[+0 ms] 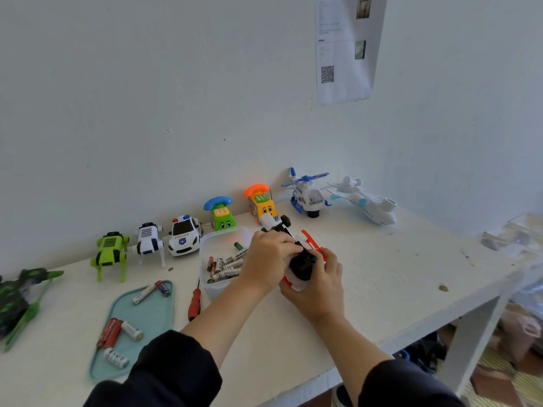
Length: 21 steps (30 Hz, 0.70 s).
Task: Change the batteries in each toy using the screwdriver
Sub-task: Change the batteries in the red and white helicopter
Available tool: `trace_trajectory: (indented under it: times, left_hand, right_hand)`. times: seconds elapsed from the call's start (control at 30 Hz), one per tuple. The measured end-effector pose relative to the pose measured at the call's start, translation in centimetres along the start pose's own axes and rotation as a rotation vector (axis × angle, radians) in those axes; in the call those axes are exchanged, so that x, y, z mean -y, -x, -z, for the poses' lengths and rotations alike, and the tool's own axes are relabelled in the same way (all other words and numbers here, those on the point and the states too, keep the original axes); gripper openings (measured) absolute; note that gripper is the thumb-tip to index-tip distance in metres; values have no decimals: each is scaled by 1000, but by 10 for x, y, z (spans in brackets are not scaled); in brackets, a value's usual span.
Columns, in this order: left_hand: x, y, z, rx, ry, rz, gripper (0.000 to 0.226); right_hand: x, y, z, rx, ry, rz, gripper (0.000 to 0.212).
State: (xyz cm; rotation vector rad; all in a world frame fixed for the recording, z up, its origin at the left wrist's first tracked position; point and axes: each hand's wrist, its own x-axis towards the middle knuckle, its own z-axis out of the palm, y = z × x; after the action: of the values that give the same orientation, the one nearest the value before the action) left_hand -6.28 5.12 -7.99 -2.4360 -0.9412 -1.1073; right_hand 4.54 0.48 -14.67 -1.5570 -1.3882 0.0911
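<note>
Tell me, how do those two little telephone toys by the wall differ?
The green telephone toy carries a blue handset, while the orange telephone toy carries an orange one. The green one stands further left, beside the police car; the orange one stands nearer the helicopter, partly behind the toy in the person's hands. Both have cartoon eyes and keypads and stand upright.

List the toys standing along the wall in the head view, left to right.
green robot dog → white robot dog → police car → green phone car → orange phone car → helicopter → white airplane
</note>
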Motion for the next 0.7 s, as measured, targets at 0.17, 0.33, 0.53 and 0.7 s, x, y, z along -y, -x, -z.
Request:
trace_trajectory:
  times: [0.17,0.33,0.53,0.7]
  left_hand:
    - [-11,-8,3,48,23,494,62]
    - [-12,-20,8,176,357,1003,121]
    - [6,-20,-4,267,589,1136,107]
    - [1,-19,-9,238,658,1079,104]
  right_hand:
    - [-2,0,0,-19,-16,5,77]
    - [0,-1,4,30,-6,-15,79]
    - [3,0,7,58,-2,-8,79]
    - [1,-1,7,34,-21,-29,81]
